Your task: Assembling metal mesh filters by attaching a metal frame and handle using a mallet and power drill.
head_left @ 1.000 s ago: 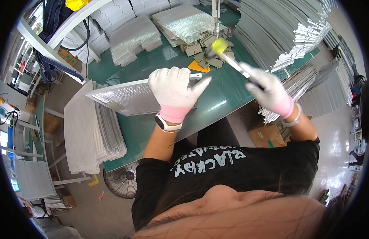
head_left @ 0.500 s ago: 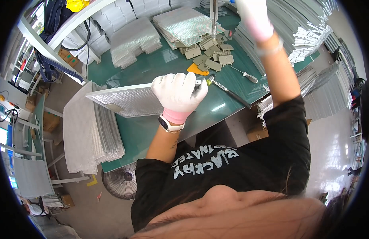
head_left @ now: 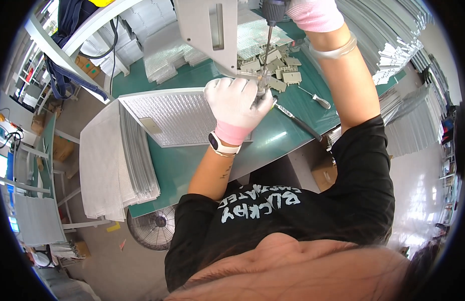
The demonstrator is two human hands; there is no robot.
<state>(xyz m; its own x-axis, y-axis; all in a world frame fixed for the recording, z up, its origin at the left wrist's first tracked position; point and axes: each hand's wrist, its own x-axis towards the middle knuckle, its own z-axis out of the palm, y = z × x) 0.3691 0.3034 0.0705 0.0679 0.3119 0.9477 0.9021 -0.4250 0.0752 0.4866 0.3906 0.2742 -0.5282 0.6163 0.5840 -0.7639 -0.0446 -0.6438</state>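
Observation:
My left hand (head_left: 237, 103), in a white glove with a pink cuff, is closed on the upper right corner of a framed mesh panel (head_left: 180, 115). The panel leans up from the green table, with a small beige plate (head_left: 151, 125) on its left side. At the top edge my right hand (head_left: 313, 15), also gloved, is closed around a dark electric screwdriver (head_left: 273, 12); part of that hand is cut off. The long bit points down to the corner beside my left fingers. Whether the tip touches a screw is hidden. A grey slotted metal bracket (head_left: 208, 32) hangs left of it.
Several beige plastic pieces (head_left: 287, 70) lie behind my left hand. A hammer (head_left: 297, 120) and a screwdriver (head_left: 320, 100) rest to the right on the green table (head_left: 167, 175). Stacked mesh sheets (head_left: 109, 155) stand at the left; a floor fan (head_left: 155, 226) is below.
The electric screwdriver and grey bracket have come down into view at the top. My right hand has moved slightly left; my left hand and the panel have shifted a little right.

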